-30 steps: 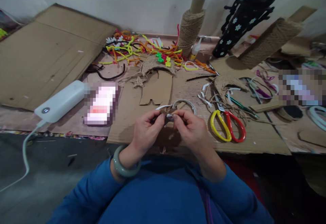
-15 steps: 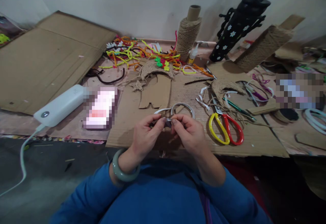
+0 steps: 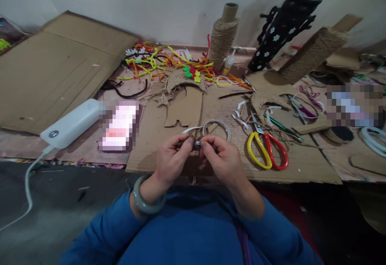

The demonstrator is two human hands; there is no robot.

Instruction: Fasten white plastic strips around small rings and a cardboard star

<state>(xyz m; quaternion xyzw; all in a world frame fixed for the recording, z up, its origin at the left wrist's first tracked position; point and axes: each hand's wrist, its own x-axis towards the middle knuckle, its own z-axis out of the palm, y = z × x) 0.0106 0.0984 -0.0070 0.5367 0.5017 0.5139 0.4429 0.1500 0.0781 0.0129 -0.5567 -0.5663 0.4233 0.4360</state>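
Far to our left a flattened cardboard sheet [image 3: 57,68] lies on the floor, and nearer us a white power bank [image 3: 70,122] rests with its cable trailing off. Beside it sits a blurred pink-and-white item we cannot identify. At the centre, over the corrugated cardboard work mat [image 3: 301,164], our left hand [image 3: 171,160] and right hand [image 3: 221,158] meet, fingertips pinched narrow on a small dark piece [image 3: 196,144] held between them; we cannot tell what it is. A grey bangle [image 3: 144,201] circles our left wrist. Just beyond our fingers lies a white tape ring [image 3: 217,127]. Farther back we see a tangle of coloured pipe cleaners [image 3: 163,62] and an upright jute twine spool [image 3: 222,35]. Right of our hands lie scissors [image 3: 267,150] with one yellow and one red handle, then a second twine spool [image 3: 313,52], leaning.
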